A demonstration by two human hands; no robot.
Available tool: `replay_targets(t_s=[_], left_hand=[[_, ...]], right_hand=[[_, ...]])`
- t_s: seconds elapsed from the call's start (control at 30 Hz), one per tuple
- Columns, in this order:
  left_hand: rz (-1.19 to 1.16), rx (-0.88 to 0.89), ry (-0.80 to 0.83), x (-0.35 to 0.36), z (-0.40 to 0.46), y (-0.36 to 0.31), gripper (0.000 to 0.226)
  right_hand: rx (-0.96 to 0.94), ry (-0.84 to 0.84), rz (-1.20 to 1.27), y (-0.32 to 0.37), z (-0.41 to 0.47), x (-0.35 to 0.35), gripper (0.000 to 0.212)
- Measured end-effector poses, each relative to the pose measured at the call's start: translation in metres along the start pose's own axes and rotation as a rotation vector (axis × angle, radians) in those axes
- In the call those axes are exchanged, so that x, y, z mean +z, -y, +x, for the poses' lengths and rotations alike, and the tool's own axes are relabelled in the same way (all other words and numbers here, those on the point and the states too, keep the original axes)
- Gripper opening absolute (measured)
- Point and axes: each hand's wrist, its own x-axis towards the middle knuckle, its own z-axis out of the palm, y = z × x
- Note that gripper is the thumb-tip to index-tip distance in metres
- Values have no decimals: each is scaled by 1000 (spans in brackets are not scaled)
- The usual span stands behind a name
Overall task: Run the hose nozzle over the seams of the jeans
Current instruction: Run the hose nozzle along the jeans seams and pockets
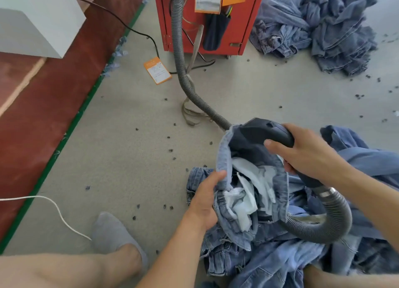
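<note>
Left hand (205, 199) gripping jeans (244, 192) waistband edge, right hand (306, 156) clasping nozzle (259, 134) inside.

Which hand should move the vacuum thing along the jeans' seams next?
The right hand: it already grips the hose nozzle, whose tip sits inside the opened jeans. The left hand is busy holding the waistband open.
</note>
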Motion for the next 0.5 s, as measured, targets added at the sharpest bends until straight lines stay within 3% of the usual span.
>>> replay_targets(t_s=[0.1, 0.17, 0.37, 0.5], left_hand=[[292, 40, -236, -3, 10, -9, 46], [289, 47, -320, -5, 13, -14, 42], [-60, -15, -98, -22, 8, -18, 49], [-62, -1, -17, -20, 2, -18, 57]], right_hand=[[-23, -23, 27, 0, -7, -12, 15], [-43, -38, 68, 2, -9, -19, 13], [-89, -20, 80, 6, -13, -27, 13], [-114, 13, 3, 8, -14, -25, 12]])
